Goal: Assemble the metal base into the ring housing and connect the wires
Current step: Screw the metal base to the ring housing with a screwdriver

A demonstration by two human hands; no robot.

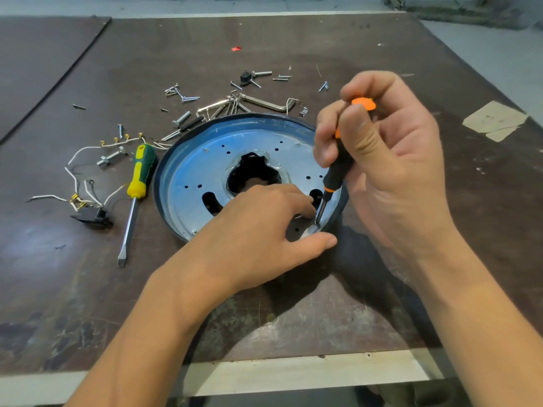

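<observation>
The left hand (261,220) hides part of the metal base (194,174).

Two screwdrivers (138,183) (338,168), two hands (261,221) (393,160), one base (197,171)

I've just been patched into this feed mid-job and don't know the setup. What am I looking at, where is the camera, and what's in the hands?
There is no machine here. A person works with two bare hands, and the single picture comes from a camera worn on their head, looking down at a dark table. In the middle lies a round metal base seated inside a dark ring housing. The right hand grips a black and orange screwdriver, its tip down at the base's near right edge. The left hand rests on the base with its fingers beside that tip. To the left lie a green and yellow screwdriver, white wires with brass terminals and a black switch block. Behind the housing are loose screws and hex keys.
</observation>
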